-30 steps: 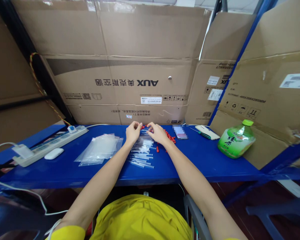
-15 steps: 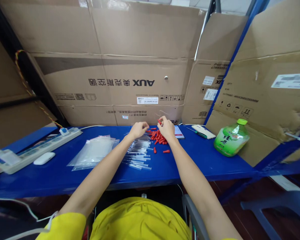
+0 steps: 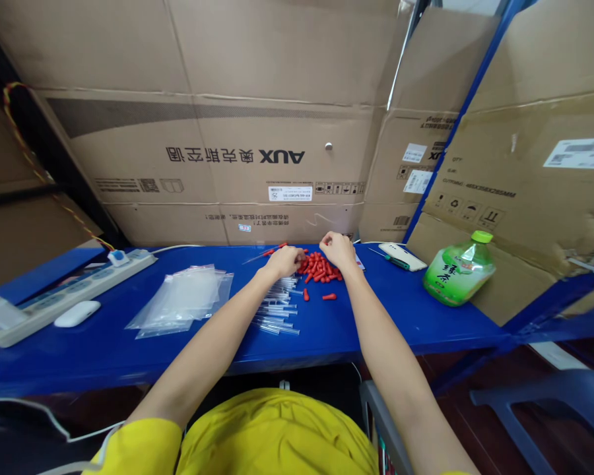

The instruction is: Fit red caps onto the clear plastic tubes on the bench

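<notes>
My left hand (image 3: pixel 286 262) is closed, fingers curled, above the left edge of a pile of red rubber bulbs (image 3: pixel 319 267). What it pinches is hidden. Beneath that wrist lies a bunch of clear thin tubes (image 3: pixel 277 310), pointing sideways. Just behind the pile is my right hand (image 3: pixel 339 251), its fingertips bent together; I cannot make out anything between them. A single red bulb (image 3: pixel 329 297) lies in front of the pile. Beyond my left hand rests a clear dropper with a red bulb (image 3: pixel 267 253), partly covered by the hand.
Clear zip bags (image 3: pixel 183 297) lie stacked on the blue table (image 3: pixel 376 323) at left, near a white case (image 3: pixel 77 314) and a power strip (image 3: pixel 69 290). At right are a green screwdriver (image 3: pixel 396 262), a pale phone-like slab (image 3: pixel 408 256) and a green tea bottle (image 3: pixel 459 270). Cardboard walls the back.
My left hand has moved right toward the bulbs, uncovering the dropper behind it. My right hand has shifted slightly right, and the red bulb seen at its fingertips no longer shows there.
</notes>
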Available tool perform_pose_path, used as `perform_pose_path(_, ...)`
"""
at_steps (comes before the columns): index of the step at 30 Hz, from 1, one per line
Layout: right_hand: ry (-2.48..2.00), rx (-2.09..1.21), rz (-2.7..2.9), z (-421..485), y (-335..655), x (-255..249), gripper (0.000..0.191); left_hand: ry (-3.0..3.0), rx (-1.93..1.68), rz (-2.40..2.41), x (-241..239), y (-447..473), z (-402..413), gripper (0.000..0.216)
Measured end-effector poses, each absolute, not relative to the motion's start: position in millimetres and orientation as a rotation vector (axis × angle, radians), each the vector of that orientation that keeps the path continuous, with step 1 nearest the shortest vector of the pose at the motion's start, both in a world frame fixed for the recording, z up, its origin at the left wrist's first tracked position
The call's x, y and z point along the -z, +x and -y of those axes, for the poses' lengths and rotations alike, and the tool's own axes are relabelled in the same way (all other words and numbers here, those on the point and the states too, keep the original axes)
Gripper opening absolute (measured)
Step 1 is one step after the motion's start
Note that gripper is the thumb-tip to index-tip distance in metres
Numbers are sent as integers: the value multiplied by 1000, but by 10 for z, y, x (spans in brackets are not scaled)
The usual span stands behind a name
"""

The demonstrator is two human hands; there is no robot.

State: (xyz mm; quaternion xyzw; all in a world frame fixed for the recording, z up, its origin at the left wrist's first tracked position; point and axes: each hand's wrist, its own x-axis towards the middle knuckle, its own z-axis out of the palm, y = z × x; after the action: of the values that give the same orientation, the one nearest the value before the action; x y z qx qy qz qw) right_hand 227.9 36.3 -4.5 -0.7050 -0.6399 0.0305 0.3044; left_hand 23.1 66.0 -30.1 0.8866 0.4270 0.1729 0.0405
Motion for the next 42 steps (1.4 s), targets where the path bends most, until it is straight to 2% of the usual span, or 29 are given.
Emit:
perform_pose_path(14,-1848,-159,1991,-326,2259,42,20,2675,-554,-1329,417,183,-714,36)
perform_pose_path(22,-1825,-126,1978,-308,2220,28,26,2705,-634,-1262,392,160,-676,30)
perform_pose_path(26,-1841,-57,1912,-309,2196,27,25,2758,-617,-1290,298,137,-616,37)
perform_pose_path(32,-1742,-20,1876,-307,2099,30,22,2652,-1046,-1264,165,27,-574,49)
perform_pose_path(35,-1600,-65,1925,-304,2021,52,22,2535,-1224,-1248,124,-37,-597,40)
perform_pose_path(38,-1476,-79,1977,-296,1946,91,24,2441,-1258,-1167,105,-63,-624,26)
perform_pose_path(42,-1331,-67,2041,-282,1870,144,29,2144,-1314,-992,107,-18,-626,24)
